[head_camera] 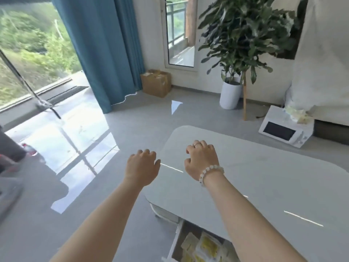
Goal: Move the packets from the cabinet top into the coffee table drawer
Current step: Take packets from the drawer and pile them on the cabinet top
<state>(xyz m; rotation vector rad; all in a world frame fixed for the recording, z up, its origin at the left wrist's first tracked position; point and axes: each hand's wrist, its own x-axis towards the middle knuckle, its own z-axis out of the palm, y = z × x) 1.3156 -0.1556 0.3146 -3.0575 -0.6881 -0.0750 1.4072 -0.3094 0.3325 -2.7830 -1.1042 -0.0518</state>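
A white coffee table [264, 178] fills the lower right of the head view. Its drawer [176, 241] stands pulled out at the bottom, under my right forearm, with several yellow and pale packets [206, 246] lying inside. My left hand [140, 168] hovers over the floor just left of the table's corner, fingers loosely curled, holding nothing. My right hand [201, 159], with a bead bracelet and a ring, hangs above the tabletop with its fingers loosely curled and empty too. The cabinet is not in sight.
A white microwave [283, 132] sits on the floor beyond the table, with pale packets on top of it. A potted plant [231, 91] and a cardboard box [155, 83] stand by the far wall. Blue curtain [98, 53] and window at left; glossy grey floor between.
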